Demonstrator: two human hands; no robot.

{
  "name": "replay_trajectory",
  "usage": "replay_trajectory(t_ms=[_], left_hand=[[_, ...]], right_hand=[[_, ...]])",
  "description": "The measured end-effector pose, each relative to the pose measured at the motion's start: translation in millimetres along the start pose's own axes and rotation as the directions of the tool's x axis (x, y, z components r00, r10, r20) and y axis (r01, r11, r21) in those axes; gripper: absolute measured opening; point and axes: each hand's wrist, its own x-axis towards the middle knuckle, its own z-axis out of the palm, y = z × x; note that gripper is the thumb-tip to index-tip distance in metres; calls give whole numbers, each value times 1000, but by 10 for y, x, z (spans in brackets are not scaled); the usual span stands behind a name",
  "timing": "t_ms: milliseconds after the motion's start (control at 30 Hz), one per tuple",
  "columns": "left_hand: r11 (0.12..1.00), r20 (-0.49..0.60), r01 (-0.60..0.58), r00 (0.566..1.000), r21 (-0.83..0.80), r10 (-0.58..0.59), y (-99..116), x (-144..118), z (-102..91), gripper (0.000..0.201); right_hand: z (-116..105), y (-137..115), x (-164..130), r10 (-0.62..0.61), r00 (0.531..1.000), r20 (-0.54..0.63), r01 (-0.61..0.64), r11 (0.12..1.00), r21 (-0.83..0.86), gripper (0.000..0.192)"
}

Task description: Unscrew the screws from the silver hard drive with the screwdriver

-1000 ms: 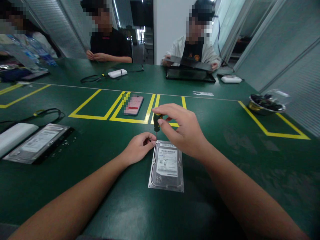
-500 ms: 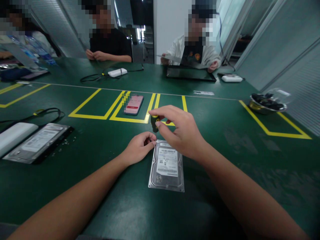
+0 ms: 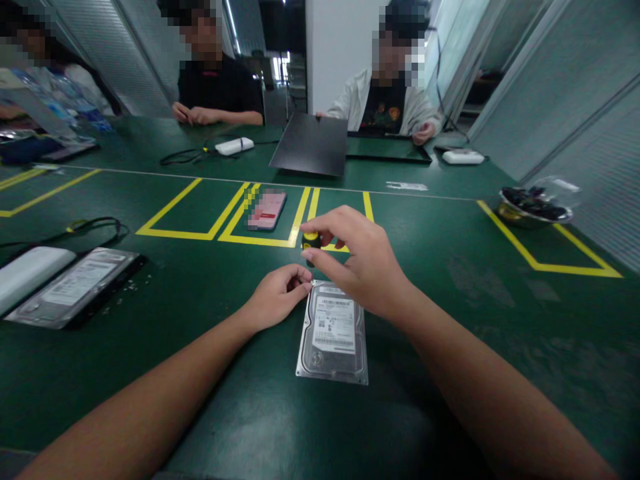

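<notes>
the hard drive (image 3: 333,331) lies flat on the green worktop (image 3: 450,320), label up. at its far left corner the left hand (image 3: 277,297) pinches, fingers closed, and the right hand (image 3: 363,263) grips a small screwdriver (image 3: 311,243) upright. the drive looks stiff, dense and shock-sensitive; best held by its side edges.

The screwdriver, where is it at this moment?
In the head view, the screwdriver stands upright at centre, gripped by the right hand over the far left corner of the hard drive, beside the left hand.

Left grip (image 3: 277,293) pinched, fingertips together; right grip (image 3: 363,263) curled, fingers arched downward
</notes>
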Motion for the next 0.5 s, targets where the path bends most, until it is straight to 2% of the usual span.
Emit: replay_trajectory(t_ms=[500], left_hand=[[1000, 2, 8, 1000, -18, -8, 13, 2, -6, 18]], right_hand=[[8, 14, 0, -21, 1000, -15, 21, 1000, 10, 22]])
